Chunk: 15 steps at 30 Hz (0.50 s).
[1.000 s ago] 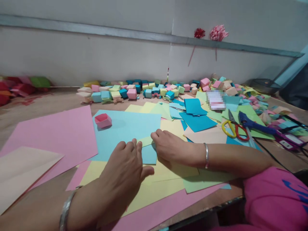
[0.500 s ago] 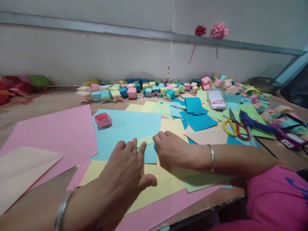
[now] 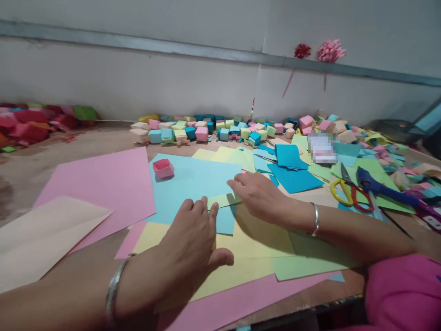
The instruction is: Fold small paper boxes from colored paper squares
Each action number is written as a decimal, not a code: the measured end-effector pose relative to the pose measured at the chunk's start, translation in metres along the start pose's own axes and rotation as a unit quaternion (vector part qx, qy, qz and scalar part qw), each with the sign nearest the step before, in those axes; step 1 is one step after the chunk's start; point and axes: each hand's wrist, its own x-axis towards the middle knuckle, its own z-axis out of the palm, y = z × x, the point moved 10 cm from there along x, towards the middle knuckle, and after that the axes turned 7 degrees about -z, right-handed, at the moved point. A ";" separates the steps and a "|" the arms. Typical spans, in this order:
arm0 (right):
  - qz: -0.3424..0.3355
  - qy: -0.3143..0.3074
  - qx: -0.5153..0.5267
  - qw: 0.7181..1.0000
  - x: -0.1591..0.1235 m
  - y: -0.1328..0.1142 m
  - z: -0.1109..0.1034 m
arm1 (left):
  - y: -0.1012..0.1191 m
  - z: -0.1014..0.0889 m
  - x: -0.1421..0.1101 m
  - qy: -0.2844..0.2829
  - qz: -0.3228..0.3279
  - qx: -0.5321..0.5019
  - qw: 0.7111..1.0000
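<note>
While the left hand (image 3: 193,234) lies flat in the head view, fingers extended and thumb spread, at one end of a pale green strip (image 3: 223,201), the right hand (image 3: 258,197) curls over the other end; whether it pinches is hidden. The strip lies over a light blue sheet (image 3: 200,183), near a pink paper box (image 3: 163,170), with scissors (image 3: 351,185) well to the right.

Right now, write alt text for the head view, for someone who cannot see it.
A person's left hand is at one end of a pale green paper strip over a blue sheet, the right hand at the other end. A small pink box stands on the sheet; scissors lie farther right, and colourful blocks line the wall.
</note>
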 end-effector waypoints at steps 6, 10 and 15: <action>-0.043 0.000 0.075 0.996 0.000 -0.012 0.024 | -0.013 0.001 0.014 -0.037 -0.057 -0.057 0.996; -0.020 0.005 0.083 0.996 0.002 -0.005 0.023 | -0.030 -0.001 0.025 0.052 -0.079 -0.091 0.991; 0.015 0.011 0.116 0.993 0.005 0.003 0.018 | -0.050 0.014 0.035 0.083 -0.090 -0.172 0.978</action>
